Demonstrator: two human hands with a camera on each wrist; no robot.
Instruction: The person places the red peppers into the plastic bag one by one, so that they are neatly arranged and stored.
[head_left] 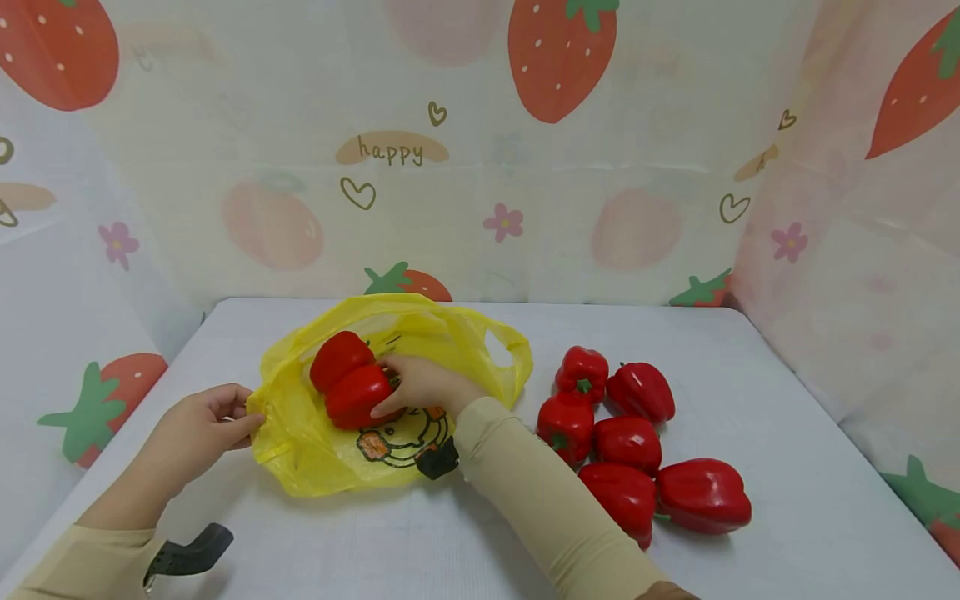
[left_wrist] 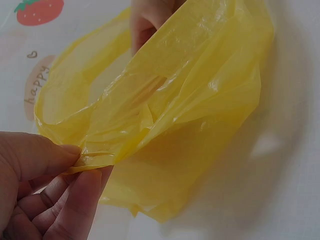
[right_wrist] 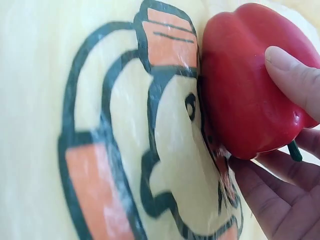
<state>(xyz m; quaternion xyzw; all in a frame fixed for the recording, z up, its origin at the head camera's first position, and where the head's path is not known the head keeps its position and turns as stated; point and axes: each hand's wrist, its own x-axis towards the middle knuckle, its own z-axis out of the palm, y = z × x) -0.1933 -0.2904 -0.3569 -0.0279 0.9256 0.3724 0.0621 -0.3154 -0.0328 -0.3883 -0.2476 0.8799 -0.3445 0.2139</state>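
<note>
A yellow plastic bag [head_left: 300, 458] with a printed cartoon face lies spread on the white table. At its left side, my left hand [head_left: 210, 425] pinches the rim between thumb and fingers; the left wrist view shows the bag film [left_wrist: 200, 100] gathered at the fingertips. My right hand [head_left: 427, 383] reaches into the bag's opening and grips a red bell pepper [head_left: 360, 396]. In the right wrist view, the thumb lies on the glossy side of the pepper [right_wrist: 250, 80] and other fingers sit beneath it, near the green stem. The pepper rests against the printed film.
Several red bell peppers [head_left: 628, 444] lie grouped on the table to the right of the bag, partly behind the right sleeve [head_left: 540, 492]. A strawberry-patterned cloth [head_left: 465, 183] hangs behind the table and at both sides. Black wrist-worn pieces [head_left: 191, 554] show at both arms.
</note>
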